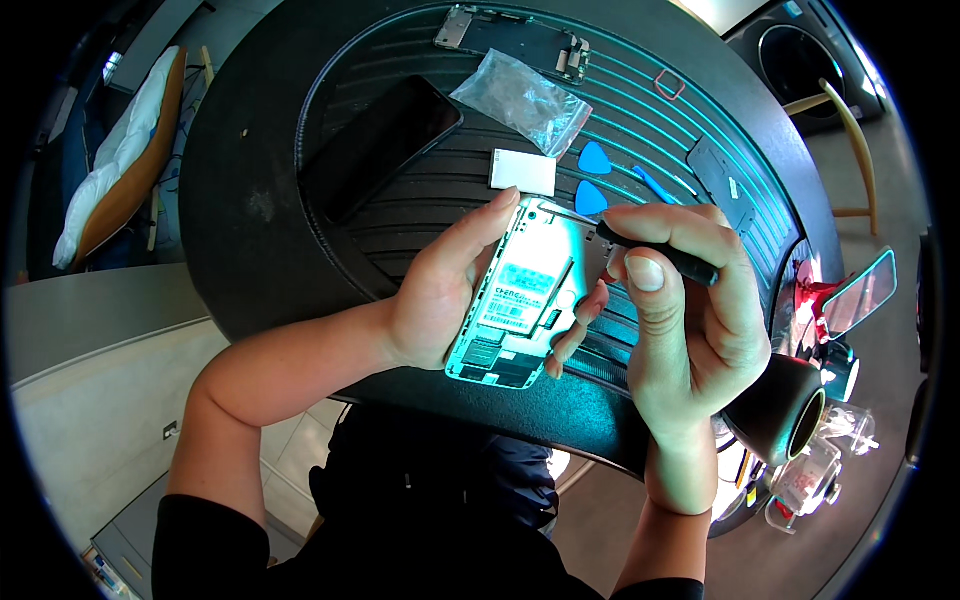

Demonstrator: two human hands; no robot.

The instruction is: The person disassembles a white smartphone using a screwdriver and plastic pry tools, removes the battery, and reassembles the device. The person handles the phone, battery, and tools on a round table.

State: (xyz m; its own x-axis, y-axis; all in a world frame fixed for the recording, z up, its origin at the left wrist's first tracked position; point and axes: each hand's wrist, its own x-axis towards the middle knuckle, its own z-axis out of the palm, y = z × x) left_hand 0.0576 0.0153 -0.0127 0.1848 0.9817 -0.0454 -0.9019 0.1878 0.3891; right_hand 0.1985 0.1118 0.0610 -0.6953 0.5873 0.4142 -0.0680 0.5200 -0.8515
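My left hand (pixel 432 292) grips an opened smartphone (pixel 515 275) with its bare inner side facing up, thumb along the left edge and fingertips curled round the right edge. A label and slots show on the phone, and bright light washes out its upper part. In my right hand (pixel 700 335) a screwdriver (pixel 672 255) with a short black handle is held between thumb and fingers. Its thin shaft points left to the phone's top end; whether the tip touches a screw I cannot tell. Just beyond the phone lie a white rectangular piece (pixel 523 173) and two blue triangular picks (pixel 594 158).
On the round black table (pixel 235 170) lie a dark smartphone (pixel 385 150), a clear zip bag (pixel 525 102), a phone frame (pixel 512 42), a blue pry tool (pixel 652 184) and a dark flat panel (pixel 720 180). A black pot (pixel 770 410) and glass teaware (pixel 810 478) stand at right.
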